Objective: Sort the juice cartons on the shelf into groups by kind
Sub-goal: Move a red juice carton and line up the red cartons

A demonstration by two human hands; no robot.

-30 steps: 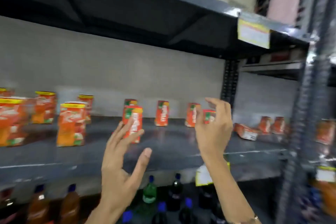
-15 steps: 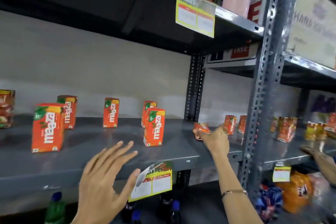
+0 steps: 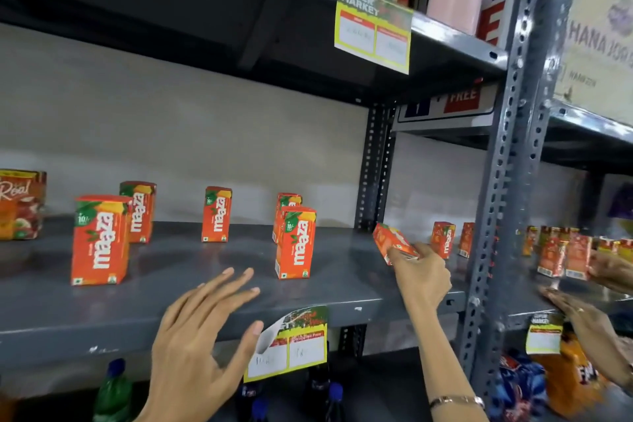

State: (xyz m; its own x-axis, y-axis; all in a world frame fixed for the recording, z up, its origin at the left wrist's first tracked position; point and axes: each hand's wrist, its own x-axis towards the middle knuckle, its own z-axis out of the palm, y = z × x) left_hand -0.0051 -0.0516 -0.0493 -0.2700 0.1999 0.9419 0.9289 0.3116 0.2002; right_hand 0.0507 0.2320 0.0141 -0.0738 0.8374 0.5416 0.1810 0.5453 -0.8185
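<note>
Shelf (image 3: 191, 315); right grip (image 3: 419, 276) clasping carton (image 3: 394, 240)

Bare shelf (image 3: 191, 271) front between Maaza cartons (image 3: 99, 240) (image 3: 295, 242); steel upright (image 3: 503, 202) blocks right.

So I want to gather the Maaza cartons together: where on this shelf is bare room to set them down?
The widest bare patch of the grey shelf lies between the front-left Maaza carton and the front-middle one, ahead of the lone back carton. Another lies between that middle carton and the right hand, which holds a tilted carton. The next bay is crowded.
</note>
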